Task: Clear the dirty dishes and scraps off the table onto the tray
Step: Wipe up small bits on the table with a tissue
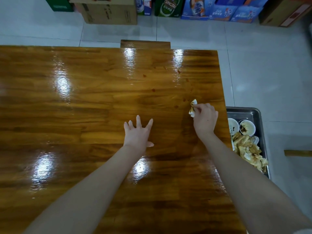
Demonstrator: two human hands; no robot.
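Observation:
My right hand [205,119] pinches a crumpled, stained paper napkin [193,108] against the glossy wooden table [84,102], near its right edge. My left hand [137,132] lies flat on the tabletop with its fingers spread, holding nothing. Small reddish sauce spots [178,71] dot the wood beyond the napkin. A metal tray [253,114] sits lower, just past the table's right edge. It carries two dirty white bowls [247,130] and a heap of soiled napkins [248,149].
A wooden bench end [145,43] shows beyond the table's far edge. Cardboard boxes [109,12] and drink cartons [219,9] line the tiled floor at the back. A wooden piece [298,152] juts in at the right edge.

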